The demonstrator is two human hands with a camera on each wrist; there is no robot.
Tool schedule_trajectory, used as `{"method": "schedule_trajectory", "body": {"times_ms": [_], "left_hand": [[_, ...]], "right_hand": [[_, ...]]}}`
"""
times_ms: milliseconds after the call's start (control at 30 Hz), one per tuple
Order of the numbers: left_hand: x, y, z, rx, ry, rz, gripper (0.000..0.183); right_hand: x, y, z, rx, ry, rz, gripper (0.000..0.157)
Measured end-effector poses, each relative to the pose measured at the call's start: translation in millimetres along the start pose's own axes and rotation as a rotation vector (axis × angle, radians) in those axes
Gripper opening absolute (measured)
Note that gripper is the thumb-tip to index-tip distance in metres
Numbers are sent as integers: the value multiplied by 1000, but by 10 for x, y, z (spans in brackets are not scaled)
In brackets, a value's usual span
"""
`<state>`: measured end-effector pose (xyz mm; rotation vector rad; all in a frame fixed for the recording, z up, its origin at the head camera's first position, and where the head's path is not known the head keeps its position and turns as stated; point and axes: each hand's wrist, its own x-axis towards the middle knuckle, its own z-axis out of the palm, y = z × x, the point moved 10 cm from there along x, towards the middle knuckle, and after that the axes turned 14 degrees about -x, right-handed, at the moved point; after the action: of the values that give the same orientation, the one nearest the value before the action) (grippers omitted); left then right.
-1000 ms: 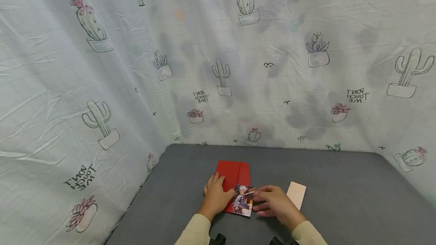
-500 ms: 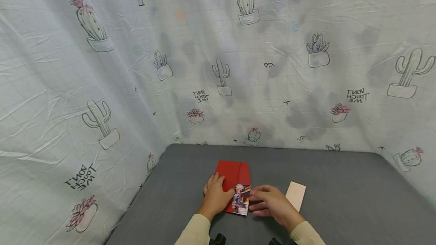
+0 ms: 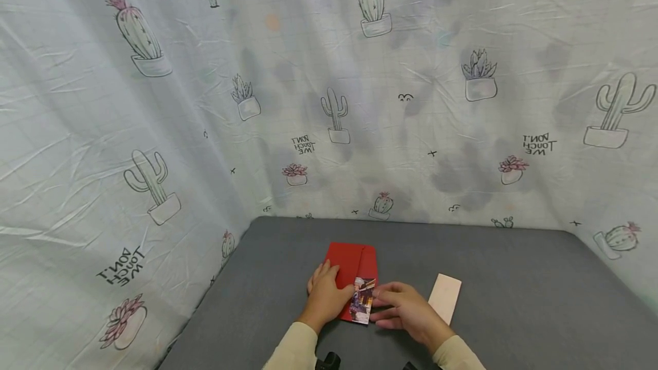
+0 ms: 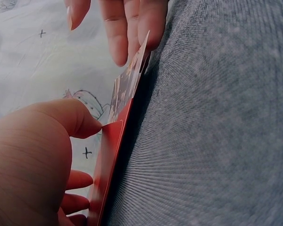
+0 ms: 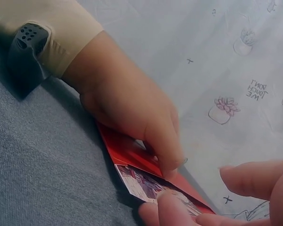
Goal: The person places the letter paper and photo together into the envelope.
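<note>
A red envelope [image 3: 343, 256] lies on the table, its flap [image 3: 369, 260] turned to the right. My left hand [image 3: 326, 297] rests on it with spread fingers, the thumb pressing by the mouth. A colourful photo card [image 3: 362, 300] sits partly inside the envelope; its left part is hidden. My right hand [image 3: 406, 308] touches the card's outer edge with extended fingers. In the left wrist view the right thumb stands apart from the card. The right wrist view shows the photo card [image 5: 139, 184] under the raised lip of the red envelope [image 5: 127, 153].
A pale pink rectangular piece [image 3: 445, 296] lies on the table just right of my right hand. The grey cloth-covered table [image 3: 524, 278] meets a white curtain [image 3: 288, 56] printed with cacti at its back and sides. Dark wrist devices [image 3: 329, 361] show near the bottom.
My right hand has moved left, and the photo card has slid further into the envelope, so less of it shows. The left hand and the envelope stay in place.
</note>
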<state>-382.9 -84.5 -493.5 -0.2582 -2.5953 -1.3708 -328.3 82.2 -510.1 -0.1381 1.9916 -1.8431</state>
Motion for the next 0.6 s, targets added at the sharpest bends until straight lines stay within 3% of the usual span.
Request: {"method": "schedule_trajectory", "body": {"times_ms": [367, 600], "left_hand": [[6, 4, 7, 20, -7, -3, 65], [3, -7, 13, 14, -15, -20, 65]], "right_hand": [[15, -41, 92, 31, -23, -18, 52], [42, -39, 139, 49, -40, -26, 62]]}}
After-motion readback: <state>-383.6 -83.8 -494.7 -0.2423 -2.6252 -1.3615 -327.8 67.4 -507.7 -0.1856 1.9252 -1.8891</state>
